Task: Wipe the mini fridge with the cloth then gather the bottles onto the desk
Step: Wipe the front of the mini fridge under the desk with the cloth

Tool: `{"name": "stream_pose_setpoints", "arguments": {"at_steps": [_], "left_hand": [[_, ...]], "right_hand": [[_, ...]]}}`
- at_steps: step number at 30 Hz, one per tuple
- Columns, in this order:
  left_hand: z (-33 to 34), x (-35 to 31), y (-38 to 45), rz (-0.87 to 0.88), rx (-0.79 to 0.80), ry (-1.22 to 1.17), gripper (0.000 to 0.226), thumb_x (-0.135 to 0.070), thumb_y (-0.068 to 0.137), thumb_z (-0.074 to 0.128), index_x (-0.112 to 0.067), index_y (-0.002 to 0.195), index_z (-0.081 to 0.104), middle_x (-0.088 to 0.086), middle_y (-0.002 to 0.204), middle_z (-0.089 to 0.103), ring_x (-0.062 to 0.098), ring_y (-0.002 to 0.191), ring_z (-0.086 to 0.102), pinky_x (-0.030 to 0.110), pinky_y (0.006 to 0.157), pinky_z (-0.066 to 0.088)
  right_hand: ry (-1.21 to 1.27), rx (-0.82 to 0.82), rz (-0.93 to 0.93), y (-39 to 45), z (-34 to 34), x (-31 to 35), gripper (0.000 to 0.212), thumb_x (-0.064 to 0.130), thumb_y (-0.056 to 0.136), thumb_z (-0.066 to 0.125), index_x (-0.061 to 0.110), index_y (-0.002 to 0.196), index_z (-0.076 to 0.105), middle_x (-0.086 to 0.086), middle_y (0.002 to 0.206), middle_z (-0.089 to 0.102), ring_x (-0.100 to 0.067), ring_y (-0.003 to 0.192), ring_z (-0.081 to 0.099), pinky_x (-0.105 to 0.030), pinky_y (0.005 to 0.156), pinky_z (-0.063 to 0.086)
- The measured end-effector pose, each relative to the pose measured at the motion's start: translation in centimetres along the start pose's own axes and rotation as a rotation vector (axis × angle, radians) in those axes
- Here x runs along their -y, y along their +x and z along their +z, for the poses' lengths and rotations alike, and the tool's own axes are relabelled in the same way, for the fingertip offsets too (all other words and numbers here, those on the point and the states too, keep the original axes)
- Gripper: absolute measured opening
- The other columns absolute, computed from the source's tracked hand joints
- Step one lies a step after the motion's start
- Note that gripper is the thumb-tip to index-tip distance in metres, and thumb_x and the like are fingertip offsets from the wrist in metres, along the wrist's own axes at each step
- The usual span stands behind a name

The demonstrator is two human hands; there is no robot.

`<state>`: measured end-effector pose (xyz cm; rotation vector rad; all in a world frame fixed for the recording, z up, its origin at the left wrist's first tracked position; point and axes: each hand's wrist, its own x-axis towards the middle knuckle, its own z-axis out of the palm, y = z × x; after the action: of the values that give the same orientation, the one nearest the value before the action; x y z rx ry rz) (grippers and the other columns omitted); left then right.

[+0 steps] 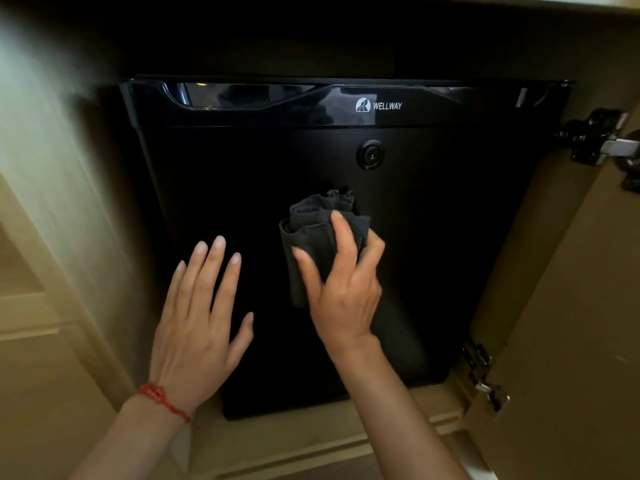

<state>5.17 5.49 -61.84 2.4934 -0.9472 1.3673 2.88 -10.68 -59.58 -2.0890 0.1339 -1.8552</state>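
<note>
1. Your right hand [346, 282], centre of the frame, bunches the dark cloth [311, 237] in curled fingers and presses it to the mini fridge [450, 237] door, so the wad takes the rubbing.
2. Your left hand [201, 323], lower left, lies flat with fingers spread on the door, likely to brace it shut.
3. The fridge sits inside a cabinet [554, 306]; bottles and desk are out of view.

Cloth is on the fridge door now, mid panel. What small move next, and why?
Probably sweep the right hand with the cloth up toward the lock and the glossy top strip. The cloth sits bunched at mid-door of the mini fridge, so the upper panel looks not yet covered. The left hand lies flat on the door and can steady it.
</note>
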Motion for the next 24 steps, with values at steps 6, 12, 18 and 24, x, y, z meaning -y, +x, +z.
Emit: {"name": "stream_pose_setpoints", "arguments": {"at_steps": [6,12,18,24], "left_hand": [[-0.2,0.3,-0.4,0.012,0.020,-0.007,0.059,-0.029,0.089,0.040,0.001,0.139,0.029,0.022,0.147,0.026,0.033,0.139,0.020,0.048,0.113,0.020],[-0.3,0.9,-0.5,0.042,0.022,-0.003,0.059,-0.029,0.089,0.041,0.001,0.139,0.029,0.022,0.147,0.027,0.033,0.139,0.020,0.047,0.113,0.021],[-0.6,1.3,-0.5,0.060,0.036,-0.017,0.060,-0.029,0.089,0.041,0.001,0.139,0.028,0.020,0.147,0.026,0.031,0.139,0.020,0.048,0.113,0.022],[-0.7,1.6,-0.9,0.067,0.058,-0.034,0.061,-0.029,0.089,0.042,0.000,0.140,0.026,0.019,0.149,0.025,0.031,0.140,0.019,0.048,0.113,0.022]], "right_hand": [[-0.094,0.001,0.132,0.4,-1.9,-3.2,0.052,0.048,0.086,0.050,0.015,0.125,0.041,-0.014,0.113,0.042,-0.026,0.097,0.052,-0.033,0.065,0.052],[0.062,-0.176,0.519,0.5,-3.3,-5.2,0.056,0.033,0.085,0.055,-0.004,0.125,0.044,-0.030,0.110,0.047,-0.015,0.099,0.043,0.002,0.082,0.031],[0.167,-0.264,0.644,-0.5,-1.6,-1.8,0.051,0.022,0.087,0.059,-0.005,0.126,0.041,-0.012,0.113,0.042,0.008,0.097,0.034,0.010,0.078,0.023],[0.142,-0.100,0.420,-2.6,0.2,1.6,0.052,0.041,0.086,0.050,0.006,0.124,0.041,-0.025,0.104,0.052,-0.023,0.093,0.051,-0.021,0.076,0.043]]}}
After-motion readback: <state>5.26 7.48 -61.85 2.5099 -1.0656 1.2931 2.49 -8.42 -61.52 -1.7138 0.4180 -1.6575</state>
